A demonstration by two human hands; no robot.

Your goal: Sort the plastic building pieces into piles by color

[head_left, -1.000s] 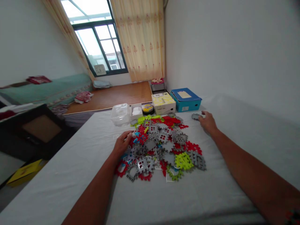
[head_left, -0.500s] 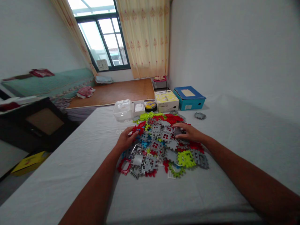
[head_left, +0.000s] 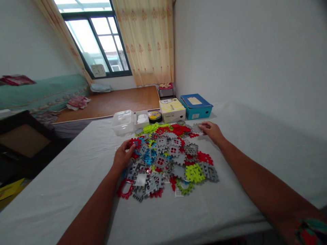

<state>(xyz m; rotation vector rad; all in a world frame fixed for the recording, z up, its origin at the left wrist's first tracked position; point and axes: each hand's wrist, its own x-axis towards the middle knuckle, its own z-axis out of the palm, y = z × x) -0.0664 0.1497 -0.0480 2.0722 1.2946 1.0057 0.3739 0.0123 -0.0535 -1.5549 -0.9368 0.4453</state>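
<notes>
Cool daylight enters through the window (head_left: 95, 37) beyond the worktop's (head_left: 194, 217) far edge, its panes burnt out to near white, while the room is dim and greyish. Shadows are soft; a pale sheen catches one plastic piece (head_left: 140, 179) toward the near edge. Past the left edge, the cabinet (head_left: 24, 143) sinks into darkness. Wide-angle distortion tilts the window, and fine detail is smeary.

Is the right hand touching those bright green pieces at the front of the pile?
Apart. The head view shows red pieces and bare sheet between the right hand, which is farther back, and the bright green pieces.
</notes>
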